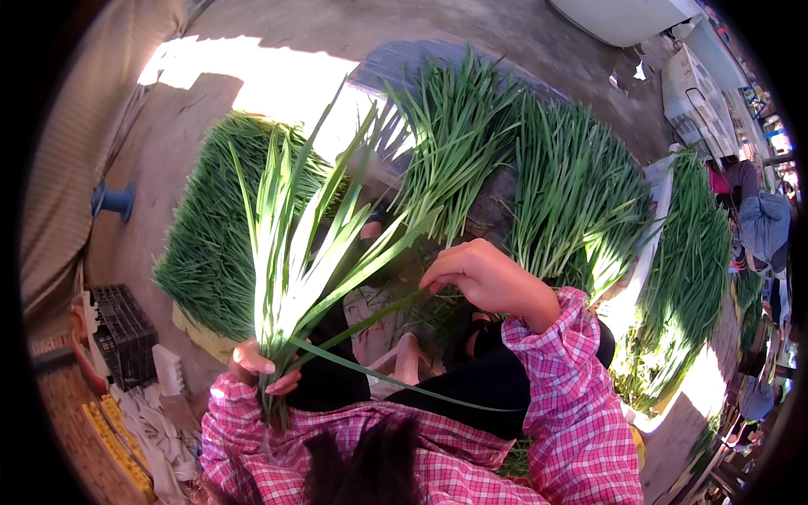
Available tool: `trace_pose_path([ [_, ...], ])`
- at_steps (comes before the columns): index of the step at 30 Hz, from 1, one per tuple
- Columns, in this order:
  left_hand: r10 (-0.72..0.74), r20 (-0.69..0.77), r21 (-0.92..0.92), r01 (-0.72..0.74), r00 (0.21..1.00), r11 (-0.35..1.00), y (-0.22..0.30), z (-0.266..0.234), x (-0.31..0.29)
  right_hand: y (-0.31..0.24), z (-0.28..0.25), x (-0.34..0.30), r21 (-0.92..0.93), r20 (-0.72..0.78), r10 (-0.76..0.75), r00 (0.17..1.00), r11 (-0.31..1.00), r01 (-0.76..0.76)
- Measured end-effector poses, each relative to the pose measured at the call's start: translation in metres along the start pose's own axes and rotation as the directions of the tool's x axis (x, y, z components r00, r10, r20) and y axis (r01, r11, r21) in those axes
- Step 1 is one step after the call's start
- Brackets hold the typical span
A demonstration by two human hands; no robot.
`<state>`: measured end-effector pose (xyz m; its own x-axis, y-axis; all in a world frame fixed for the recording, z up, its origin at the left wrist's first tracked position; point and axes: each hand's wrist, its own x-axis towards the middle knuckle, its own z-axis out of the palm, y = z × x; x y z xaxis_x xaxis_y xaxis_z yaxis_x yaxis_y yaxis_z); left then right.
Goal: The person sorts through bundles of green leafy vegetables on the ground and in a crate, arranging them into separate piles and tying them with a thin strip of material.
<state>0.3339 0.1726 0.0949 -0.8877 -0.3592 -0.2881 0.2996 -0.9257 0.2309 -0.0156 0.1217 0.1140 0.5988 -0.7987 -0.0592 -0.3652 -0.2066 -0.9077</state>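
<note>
My left hand is closed around the lower stems of a fanned bunch of garlic chives, its long flat leaves pointing up and away. Over to the right, my right hand is bent at the wrist, fingertips pinched at the end of one leaf that slants out of the bunch. Another long leaf droops from the bunch across my dark trousers. Cut chives lie around me: a thick stack at the left, two heaps ahead, and a long pile at the right.
A black plastic crate and a blue spool stand at the left. Crumpled pale cloth lies beside yellow strips at lower left. A white basket and a large white tub stand at the far right.
</note>
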Motion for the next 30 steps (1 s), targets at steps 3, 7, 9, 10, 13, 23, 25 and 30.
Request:
trace_pose_path([
  [3,-0.007,-0.013,0.023,0.007,1.0,1.0,0.002,0.004,0.004,-0.007,-0.005,0.0,-0.25,-0.034,-0.034,0.999,0.968,0.024],
  [7,0.025,0.048,0.05,-0.027,0.999,0.998,0.001,-0.001,-0.002,-0.016,-0.02,-0.002,0.098,-0.118,0.1,0.988,0.991,-0.089],
  [9,0.042,0.06,0.056,-0.045,0.997,0.997,0.002,-0.003,0.0,-0.018,-0.027,-0.009,0.371,-0.093,0.106,0.99,0.926,-0.065],
  [10,0.057,0.042,0.053,-0.059,0.997,0.997,0.003,-0.001,0.001,-0.018,-0.028,-0.015,0.348,-0.023,0.105,0.994,0.933,-0.091],
  [13,0.119,-0.007,0.033,-0.119,0.993,0.992,0.001,-0.001,-0.002,-0.018,-0.029,-0.025,0.194,0.221,0.094,0.971,0.971,-0.139],
  [23,0.176,0.065,0.065,-0.18,0.982,0.981,0.001,-0.016,-0.011,-0.028,-0.014,-0.047,0.161,0.426,-0.071,0.902,0.987,0.001],
  [25,0.18,0.056,0.07,-0.183,0.982,0.981,0.002,-0.014,-0.01,-0.028,-0.014,-0.047,0.134,0.466,-0.016,0.885,0.99,-0.052],
  [30,0.182,0.009,0.069,-0.182,0.983,0.981,0.001,-0.01,-0.01,-0.028,-0.022,-0.046,0.084,0.443,0.117,0.889,0.982,-0.172],
])
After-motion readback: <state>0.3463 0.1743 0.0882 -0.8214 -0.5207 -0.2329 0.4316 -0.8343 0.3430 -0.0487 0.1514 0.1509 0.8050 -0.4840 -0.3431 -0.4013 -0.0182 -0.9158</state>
